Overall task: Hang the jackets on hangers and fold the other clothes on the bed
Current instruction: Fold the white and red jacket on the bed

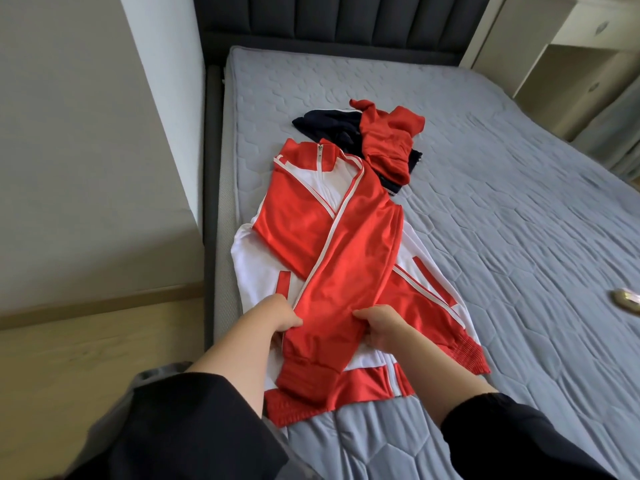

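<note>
- Our left hand (283, 315) and right hand (381, 329) each pinch the red sleeve (349, 258) crossing the track jacket (294, 216).
- The fabric looks slick; it may slide and undo our fold.

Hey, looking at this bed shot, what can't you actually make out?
Head view only.
Navy garment: mostly buried under the crumpled red garment, type unclear.
Pale object: cut off by the right edge, blurred.
Left hand, right hand: fingers partly hidden under the jacket's red sleeve.
</note>
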`<action>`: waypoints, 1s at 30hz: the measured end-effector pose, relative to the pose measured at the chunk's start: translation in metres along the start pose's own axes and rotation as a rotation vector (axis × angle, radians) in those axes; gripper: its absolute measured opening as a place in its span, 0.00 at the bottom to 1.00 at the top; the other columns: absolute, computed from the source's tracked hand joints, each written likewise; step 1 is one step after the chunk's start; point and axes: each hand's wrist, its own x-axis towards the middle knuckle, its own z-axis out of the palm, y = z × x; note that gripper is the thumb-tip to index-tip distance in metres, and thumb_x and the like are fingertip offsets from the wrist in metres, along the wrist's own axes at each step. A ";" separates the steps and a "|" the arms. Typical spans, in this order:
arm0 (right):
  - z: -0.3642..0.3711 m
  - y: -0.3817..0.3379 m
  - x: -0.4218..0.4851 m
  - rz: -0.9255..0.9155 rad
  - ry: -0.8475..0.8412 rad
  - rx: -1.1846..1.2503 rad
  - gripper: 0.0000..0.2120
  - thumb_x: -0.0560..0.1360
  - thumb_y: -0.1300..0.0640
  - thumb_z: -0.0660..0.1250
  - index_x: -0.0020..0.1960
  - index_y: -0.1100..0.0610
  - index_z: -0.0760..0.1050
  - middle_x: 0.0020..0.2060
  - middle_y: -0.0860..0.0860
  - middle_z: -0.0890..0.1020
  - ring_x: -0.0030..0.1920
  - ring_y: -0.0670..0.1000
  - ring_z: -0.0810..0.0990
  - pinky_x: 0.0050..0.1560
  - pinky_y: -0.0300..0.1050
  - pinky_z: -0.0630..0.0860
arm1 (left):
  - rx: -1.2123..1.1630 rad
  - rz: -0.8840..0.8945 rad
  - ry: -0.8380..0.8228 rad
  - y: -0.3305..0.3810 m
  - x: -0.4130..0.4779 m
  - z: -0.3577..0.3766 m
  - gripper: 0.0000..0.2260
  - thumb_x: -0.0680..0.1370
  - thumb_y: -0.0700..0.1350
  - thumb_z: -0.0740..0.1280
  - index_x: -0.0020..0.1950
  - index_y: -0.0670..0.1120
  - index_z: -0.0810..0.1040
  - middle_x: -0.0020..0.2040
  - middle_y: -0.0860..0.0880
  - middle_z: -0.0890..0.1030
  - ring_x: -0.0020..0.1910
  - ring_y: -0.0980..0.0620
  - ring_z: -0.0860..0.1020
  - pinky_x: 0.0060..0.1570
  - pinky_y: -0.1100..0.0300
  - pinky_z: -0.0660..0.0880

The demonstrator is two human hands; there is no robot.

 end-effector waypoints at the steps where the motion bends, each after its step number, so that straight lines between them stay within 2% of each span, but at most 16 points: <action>1: -0.002 0.001 0.001 0.010 -0.005 -0.005 0.04 0.76 0.71 0.63 0.49 0.64 0.74 0.41 0.60 0.78 0.40 0.56 0.78 0.46 0.55 0.78 | 0.044 -0.020 0.034 0.000 0.002 -0.002 0.26 0.77 0.52 0.68 0.68 0.37 0.69 0.65 0.41 0.74 0.62 0.42 0.76 0.58 0.55 0.73; 4: -0.011 -0.001 -0.003 0.002 -0.004 -0.063 0.02 0.76 0.69 0.63 0.47 0.64 0.73 0.39 0.60 0.77 0.37 0.57 0.78 0.40 0.53 0.80 | 0.064 -0.102 0.064 -0.004 0.005 -0.010 0.30 0.76 0.53 0.69 0.71 0.38 0.66 0.68 0.43 0.72 0.65 0.44 0.73 0.64 0.56 0.70; 6: -0.015 -0.006 -0.004 -0.030 0.004 -0.062 0.02 0.76 0.66 0.65 0.45 0.64 0.74 0.37 0.60 0.76 0.36 0.58 0.79 0.35 0.50 0.80 | 0.031 -0.071 0.082 -0.007 0.013 -0.013 0.29 0.74 0.55 0.70 0.68 0.38 0.70 0.64 0.43 0.75 0.61 0.45 0.76 0.58 0.57 0.73; 9: -0.019 -0.015 -0.001 -0.094 -0.012 0.059 0.05 0.76 0.62 0.67 0.47 0.64 0.74 0.40 0.62 0.78 0.39 0.59 0.80 0.41 0.52 0.81 | -0.040 0.033 0.171 -0.002 0.024 -0.010 0.23 0.75 0.58 0.66 0.57 0.39 0.77 0.56 0.43 0.80 0.48 0.46 0.77 0.44 0.58 0.70; 11: -0.022 -0.020 0.004 -0.125 -0.028 0.128 0.05 0.77 0.62 0.67 0.48 0.65 0.75 0.42 0.62 0.79 0.42 0.60 0.81 0.43 0.52 0.80 | -0.109 0.091 0.247 0.004 0.028 -0.004 0.18 0.77 0.55 0.65 0.53 0.40 0.77 0.53 0.43 0.80 0.49 0.44 0.78 0.43 0.58 0.69; 13: -0.027 -0.025 0.010 -0.125 -0.029 0.113 0.03 0.77 0.64 0.65 0.48 0.65 0.74 0.41 0.62 0.79 0.40 0.59 0.81 0.39 0.51 0.81 | -0.194 0.140 0.248 0.009 0.031 -0.001 0.09 0.76 0.47 0.68 0.48 0.42 0.76 0.52 0.42 0.80 0.51 0.43 0.78 0.44 0.59 0.70; 14: -0.031 -0.027 0.012 -0.110 -0.039 0.072 0.02 0.77 0.66 0.64 0.46 0.64 0.74 0.39 0.61 0.79 0.37 0.58 0.81 0.36 0.50 0.81 | -0.223 0.134 0.223 0.010 0.033 -0.002 0.07 0.76 0.44 0.69 0.49 0.40 0.77 0.53 0.42 0.80 0.53 0.43 0.78 0.46 0.59 0.71; 16: -0.040 -0.030 0.015 -0.055 -0.083 -0.069 0.06 0.77 0.69 0.63 0.42 0.63 0.73 0.33 0.59 0.79 0.31 0.55 0.82 0.30 0.46 0.81 | -0.208 0.054 0.176 0.007 0.036 -0.007 0.14 0.74 0.43 0.70 0.57 0.37 0.79 0.57 0.42 0.79 0.55 0.44 0.78 0.52 0.58 0.73; 18: -0.050 -0.035 0.015 -0.027 -0.130 -0.189 0.06 0.77 0.67 0.64 0.42 0.63 0.74 0.31 0.58 0.81 0.29 0.52 0.82 0.31 0.43 0.81 | -0.140 0.003 0.167 0.003 0.038 -0.013 0.16 0.73 0.44 0.71 0.58 0.38 0.79 0.55 0.41 0.80 0.55 0.44 0.79 0.52 0.57 0.74; 20: -0.057 -0.040 0.019 -0.057 -0.130 -0.208 0.05 0.77 0.63 0.65 0.45 0.64 0.76 0.31 0.58 0.82 0.29 0.51 0.82 0.32 0.41 0.81 | -0.146 0.020 0.245 0.005 0.039 -0.015 0.12 0.73 0.45 0.69 0.51 0.38 0.80 0.48 0.40 0.81 0.52 0.41 0.79 0.48 0.54 0.75; 22: -0.057 -0.047 0.024 -0.115 -0.086 -0.184 0.05 0.77 0.60 0.66 0.48 0.63 0.77 0.31 0.57 0.82 0.29 0.51 0.82 0.32 0.40 0.80 | -0.202 0.075 0.358 0.013 0.038 -0.013 0.08 0.74 0.47 0.67 0.45 0.43 0.80 0.43 0.43 0.81 0.49 0.41 0.79 0.45 0.55 0.73; 25: -0.052 -0.056 0.031 -0.195 -0.018 -0.145 0.07 0.77 0.58 0.66 0.50 0.63 0.77 0.34 0.58 0.81 0.30 0.51 0.82 0.32 0.40 0.80 | -0.229 0.123 0.470 0.027 0.042 -0.007 0.09 0.77 0.52 0.65 0.47 0.47 0.78 0.45 0.48 0.80 0.47 0.45 0.77 0.43 0.58 0.71; 30: -0.040 -0.072 0.043 -0.278 0.060 -0.290 0.11 0.78 0.56 0.66 0.39 0.60 0.72 0.30 0.55 0.76 0.26 0.50 0.78 0.25 0.39 0.74 | -0.230 0.213 0.683 0.038 0.051 -0.006 0.07 0.76 0.47 0.64 0.44 0.47 0.79 0.43 0.48 0.81 0.45 0.43 0.77 0.40 0.57 0.70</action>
